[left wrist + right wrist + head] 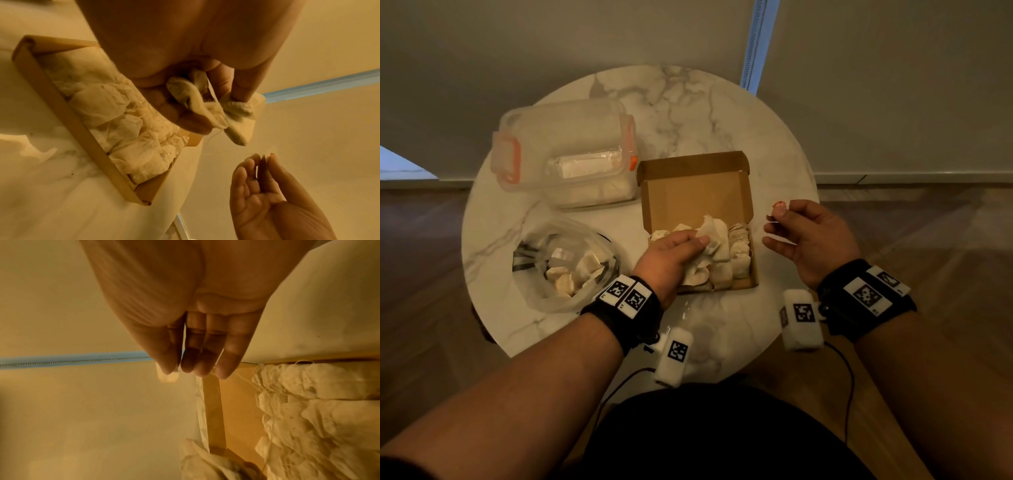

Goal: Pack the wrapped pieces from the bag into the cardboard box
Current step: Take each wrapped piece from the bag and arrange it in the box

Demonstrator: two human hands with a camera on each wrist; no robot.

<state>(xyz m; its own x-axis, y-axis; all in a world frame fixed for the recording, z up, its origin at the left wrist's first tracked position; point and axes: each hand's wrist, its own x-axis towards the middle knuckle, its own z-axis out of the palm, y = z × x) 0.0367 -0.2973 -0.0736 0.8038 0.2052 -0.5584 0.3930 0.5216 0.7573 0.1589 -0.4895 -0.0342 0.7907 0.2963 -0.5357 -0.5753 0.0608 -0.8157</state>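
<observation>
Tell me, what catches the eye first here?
The open brown cardboard box at the middle of the round marble table, its near half packed with pale wrapped pieces. The left hand grips one wrapped piece over the box, while the right hand pinches a small red-and-white tag beside it.

One round marble surface (pixel 688 102) carries three containers: one cardboard box (pixel 695 192), one clear plastic bag (pixel 558 270) and one lidded plastic tub (pixel 565 150). Two hands are in view, the left hand (pixel 671 253) and the right hand (pixel 811 236). The wrapped pieces (pixel 738 253) overlap too much in box and bag for a count.
</observation>
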